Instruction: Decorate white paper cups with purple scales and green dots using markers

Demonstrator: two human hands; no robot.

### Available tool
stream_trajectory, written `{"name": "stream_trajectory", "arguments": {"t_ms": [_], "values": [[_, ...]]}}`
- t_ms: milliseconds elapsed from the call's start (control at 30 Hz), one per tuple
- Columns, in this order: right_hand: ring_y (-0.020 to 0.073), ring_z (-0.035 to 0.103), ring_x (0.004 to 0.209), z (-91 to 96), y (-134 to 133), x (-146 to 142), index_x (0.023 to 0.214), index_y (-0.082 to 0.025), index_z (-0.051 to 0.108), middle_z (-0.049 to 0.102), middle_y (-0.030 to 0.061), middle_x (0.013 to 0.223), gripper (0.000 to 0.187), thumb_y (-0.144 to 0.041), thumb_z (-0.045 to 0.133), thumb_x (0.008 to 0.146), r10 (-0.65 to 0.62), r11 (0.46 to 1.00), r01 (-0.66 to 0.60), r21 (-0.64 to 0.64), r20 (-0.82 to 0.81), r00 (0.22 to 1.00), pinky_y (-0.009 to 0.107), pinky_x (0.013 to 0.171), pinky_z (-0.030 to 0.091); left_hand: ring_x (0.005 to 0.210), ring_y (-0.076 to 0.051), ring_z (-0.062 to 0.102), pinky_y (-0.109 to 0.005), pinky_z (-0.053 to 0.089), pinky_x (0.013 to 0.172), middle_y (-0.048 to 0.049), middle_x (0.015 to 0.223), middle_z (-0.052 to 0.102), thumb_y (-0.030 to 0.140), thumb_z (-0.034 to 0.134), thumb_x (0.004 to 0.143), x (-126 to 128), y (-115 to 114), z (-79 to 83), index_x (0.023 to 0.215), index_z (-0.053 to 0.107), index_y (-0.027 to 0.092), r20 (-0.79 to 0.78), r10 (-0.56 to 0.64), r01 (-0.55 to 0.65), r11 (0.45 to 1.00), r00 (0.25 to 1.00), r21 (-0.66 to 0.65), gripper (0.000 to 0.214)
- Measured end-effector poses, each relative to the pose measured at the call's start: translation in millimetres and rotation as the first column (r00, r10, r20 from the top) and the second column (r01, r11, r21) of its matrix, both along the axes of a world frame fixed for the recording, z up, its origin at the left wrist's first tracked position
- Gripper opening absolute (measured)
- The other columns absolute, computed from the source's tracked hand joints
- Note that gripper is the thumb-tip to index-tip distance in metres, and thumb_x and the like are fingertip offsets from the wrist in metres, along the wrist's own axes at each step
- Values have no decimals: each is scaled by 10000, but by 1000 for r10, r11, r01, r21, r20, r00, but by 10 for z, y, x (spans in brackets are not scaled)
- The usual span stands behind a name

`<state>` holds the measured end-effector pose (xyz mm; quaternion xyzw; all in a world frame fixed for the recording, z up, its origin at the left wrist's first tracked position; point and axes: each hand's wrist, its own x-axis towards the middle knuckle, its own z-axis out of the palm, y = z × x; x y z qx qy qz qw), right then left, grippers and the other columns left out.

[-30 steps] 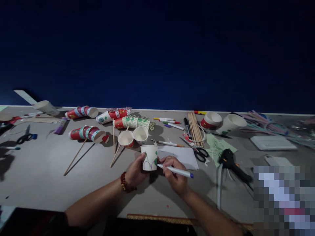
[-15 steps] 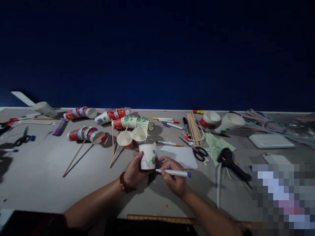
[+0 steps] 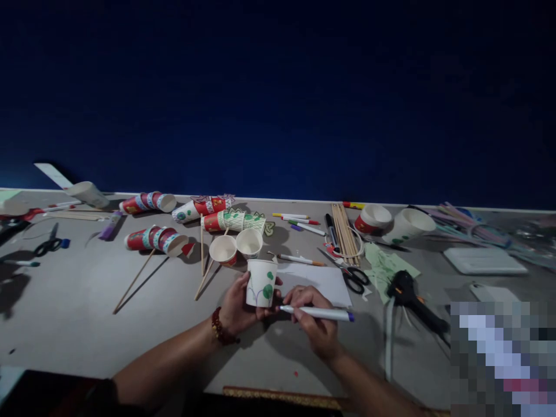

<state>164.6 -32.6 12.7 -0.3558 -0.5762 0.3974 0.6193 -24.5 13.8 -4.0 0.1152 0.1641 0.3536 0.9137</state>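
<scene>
My left hand (image 3: 238,307), with a beaded bracelet on its wrist, is wrapped round a white paper cup (image 3: 260,281). Green leaf prints and purple curved lines mark the cup's side. In my right hand (image 3: 317,318) is a white marker (image 3: 325,313) with a purple end, its tip close to the cup's lower right side; I cannot tell whether it touches. Just behind the held cup stand two open paper cups, one red-sided (image 3: 223,249) and one white (image 3: 249,242). A sheet of white paper (image 3: 321,282) lies behind my right hand.
Joined red-and-white cups (image 3: 156,240) on sticks lie to the left. Scissors (image 3: 356,279), a hot glue gun (image 3: 408,292), green paper (image 3: 382,263) and wooden sticks (image 3: 344,231) are at the right. Several markers (image 3: 299,220) lie at the back, near the blue wall (image 3: 278,98).
My left hand has turned the cup, so its green print and purple lines face differently. My right hand has drawn the marker slightly right and away. The view has shifted a little.
</scene>
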Motion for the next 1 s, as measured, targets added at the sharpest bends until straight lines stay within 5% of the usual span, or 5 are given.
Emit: {"name": "stream_trajectory", "arguments": {"t_ms": [367, 1000], "values": [[216, 650, 745, 49, 2, 25, 930, -247, 649, 653, 13, 718, 79, -254, 587, 977, -39, 999, 37, 29, 73, 997, 340, 691, 547, 955, -240, 723, -339, 548, 869, -139, 1078, 782, 478, 724, 907, 60, -63, -90, 1153, 738, 104, -154, 159, -150, 986, 975, 65, 448], [220, 703, 778, 151, 74, 70, 919, -262, 660, 704, 27, 785, 131, -136, 625, 904, -193, 967, 142, 213, 244, 950, 361, 706, 586, 774, -196, 669, -300, 535, 703, -73, 946, 751, 443, 851, 786, 168, -85, -31, 1093, 723, 170, -271, 214, -188, 975, 938, 118, 430]]}}
